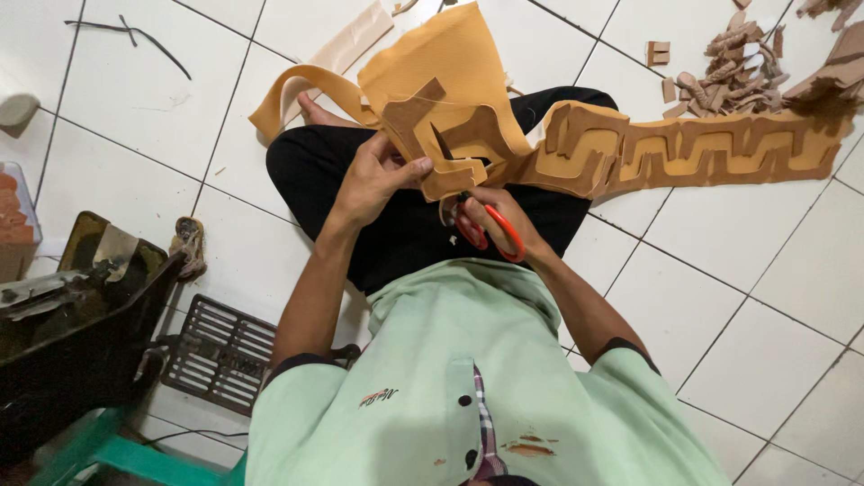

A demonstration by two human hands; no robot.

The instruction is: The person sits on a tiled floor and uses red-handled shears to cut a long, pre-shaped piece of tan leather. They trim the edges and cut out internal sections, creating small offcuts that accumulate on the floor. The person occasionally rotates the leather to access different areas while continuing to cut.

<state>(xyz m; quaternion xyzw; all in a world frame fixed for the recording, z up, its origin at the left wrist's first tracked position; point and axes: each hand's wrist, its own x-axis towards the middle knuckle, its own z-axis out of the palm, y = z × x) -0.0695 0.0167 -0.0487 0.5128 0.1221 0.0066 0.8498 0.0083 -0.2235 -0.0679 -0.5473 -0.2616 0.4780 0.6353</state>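
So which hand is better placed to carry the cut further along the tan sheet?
The right hand, most likely: its fingers are through the red-handled scissors, whose blades point up into the tan sheet. The left hand pinches the sheet beside the blades, so it seems better suited to steadying.

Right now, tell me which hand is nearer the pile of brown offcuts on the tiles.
Right. The right hand, holding the orange-handled scissors, sits closer to the pile of brown offcuts; the left hand grips the tan sheet farther from it.
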